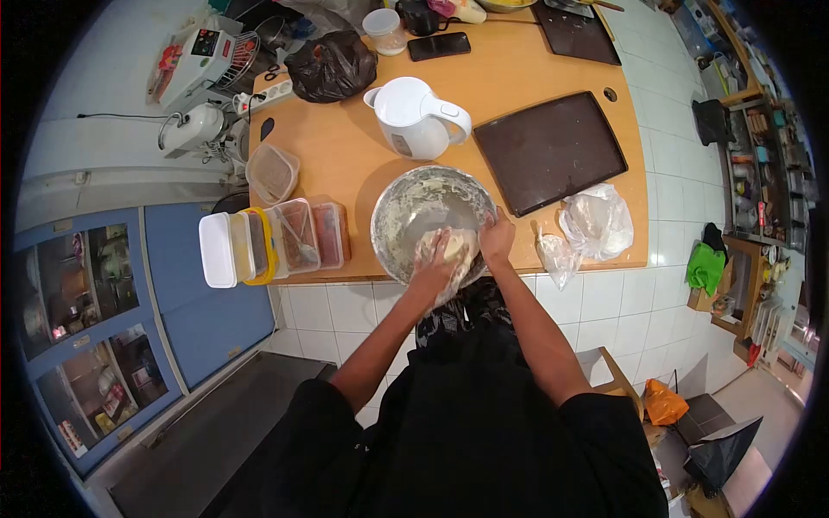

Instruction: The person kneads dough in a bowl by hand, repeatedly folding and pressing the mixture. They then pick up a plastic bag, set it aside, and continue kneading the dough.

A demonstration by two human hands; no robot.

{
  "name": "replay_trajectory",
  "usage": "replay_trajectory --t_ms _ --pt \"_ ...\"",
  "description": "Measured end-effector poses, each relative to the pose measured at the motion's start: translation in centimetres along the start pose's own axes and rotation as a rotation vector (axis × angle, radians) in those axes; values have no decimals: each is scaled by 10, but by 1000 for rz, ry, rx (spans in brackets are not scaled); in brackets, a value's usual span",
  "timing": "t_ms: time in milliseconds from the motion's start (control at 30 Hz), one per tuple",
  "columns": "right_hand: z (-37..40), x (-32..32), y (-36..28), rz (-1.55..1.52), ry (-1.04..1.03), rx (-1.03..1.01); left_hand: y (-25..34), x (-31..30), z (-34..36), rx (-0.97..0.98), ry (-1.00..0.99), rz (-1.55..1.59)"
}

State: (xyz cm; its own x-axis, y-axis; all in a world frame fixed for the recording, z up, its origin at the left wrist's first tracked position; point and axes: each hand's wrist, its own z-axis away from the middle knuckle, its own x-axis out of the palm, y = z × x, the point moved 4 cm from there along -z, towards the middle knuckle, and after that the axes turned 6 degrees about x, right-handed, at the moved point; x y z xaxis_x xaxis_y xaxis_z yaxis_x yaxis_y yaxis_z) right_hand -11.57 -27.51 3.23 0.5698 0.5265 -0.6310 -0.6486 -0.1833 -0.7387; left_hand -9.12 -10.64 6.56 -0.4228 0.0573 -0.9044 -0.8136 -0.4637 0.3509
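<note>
A metal bowl (389, 216) with dough smeared over its inner wall stands at the table's front edge. Inside it, at the near side, lies a lump of pale dough (465, 245). My left hand (439, 257) is pressed into this dough, its fingers bent round it and coated with sticky residue. My right hand (496, 239) grips the bowl's right rim, fingers closed over the edge. Just behind the bowl stands a white electric kettle (410, 116), its handle to the right.
Left of the bowl are plastic containers (298, 233). Dark baking trays (553, 151) (579, 33), plastic bags (598, 223) and a phone (439, 47) lie on the wooden table (337, 138). A black bag (332, 67) sits at the back left.
</note>
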Motion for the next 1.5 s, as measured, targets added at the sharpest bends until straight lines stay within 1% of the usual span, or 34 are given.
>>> replay_trajectory --t_ms 33,67,167,200,300,333,367,433,533,633,733,833,933,1033,1133,1233,1267,1300,1333,1367,1433,1467,1500 --pt "2 -1 1 -15 -1 1 7 -10 8 -11 102 -7" --pt "3 -3 2 -28 -1 4 11 -20 17 -24 171 53" --pt "7 -4 -11 74 -8 5 -9 -2 20 -62 126 311" --pt "7 -4 -12 81 -17 10 -16 -6 16 2 305 502" --pt "5 -3 -11 82 -31 9 -16 -38 3 -362 252 578" --pt "4 0 -7 65 -31 1 -32 -14 -7 -477 198 774" --pt "5 2 -3 48 -33 -6 -43 4 -17 -448 142 611" --pt "6 1 -5 69 -44 12 -45 15 -34 -383 27 284" --pt "8 -2 -7 18 -28 3 -26 41 -46 -237 107 24" --pt "8 -2 -4 0 -11 -18 -12 41 -33 -246 499 -232" --pt "7 0 1 34 -40 -13 -12 46 -45 -184 528 -114" --pt "2 -1 1 55 -63 -40 -26 56 -59 -177 457 47" --pt "0 -2 2 22 -95 -92 -48 62 -82 -97 572 8" --pt "2 -1 3 12 -139 -96 -69 68 -108 -222 516 -161" --pt "-3 -6 -5 23 -131 -122 -95 75 -127 -602 515 29" --pt "-5 -1 -10 25 -143 -139 -116 88 -126 -1074 636 267" --pt "-8 -1 -11 27 -144 -142 -112 92 -123 -963 560 217" --pt "-9 -2 -12 45 -122 -127 -120 108 -124 -961 640 449" --pt "-7 -3 -12 64 -100 -111 -123 111 -121 -949 714 682" --pt "-4 -3 -12 82 -80 -91 -130 114 -117 -835 585 866" --pt "-4 -4 -7 67 -81 -52 -118 64 -98 -633 276 1220" --pt "-6 -3 -7 55 -77 -37 -112 47 -95 -383 105 1021" --pt "-6 0 -3 45 -68 -40 -105 45 -92 -135 -61 810"
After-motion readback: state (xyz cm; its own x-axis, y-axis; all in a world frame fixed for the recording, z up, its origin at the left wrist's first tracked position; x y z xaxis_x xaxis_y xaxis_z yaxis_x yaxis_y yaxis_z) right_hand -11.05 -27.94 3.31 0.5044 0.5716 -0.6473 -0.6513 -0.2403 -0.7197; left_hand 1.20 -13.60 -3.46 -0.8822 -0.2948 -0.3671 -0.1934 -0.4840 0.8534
